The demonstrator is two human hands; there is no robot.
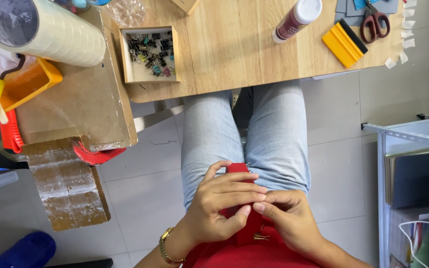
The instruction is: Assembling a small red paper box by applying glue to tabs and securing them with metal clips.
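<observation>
While the wooden surface (pixel 234 54) stretches above the knees with a box of clips (pixel 150 54), a yellow scraper (pixel 344 43) and scissors (pixel 374 22), the left hand (pixel 219 203) wraps its grip around a red block (pixel 238 171) over the lap, and the right hand (pixel 294 218) pinches its near edge.

At the far side of my wooden table lies a white plastic bottle with a dark maroon label (pixel 294 22), tipped on its side just left of the yellow squeegee. Far left, a big roll of pale tape (pixel 40 31) shows a grey round printed label on its end face, resting on a worn brown cardboard box (pixel 83 99). Between them sits a small open square cardboard box of binder clips (pixel 150 53).
</observation>
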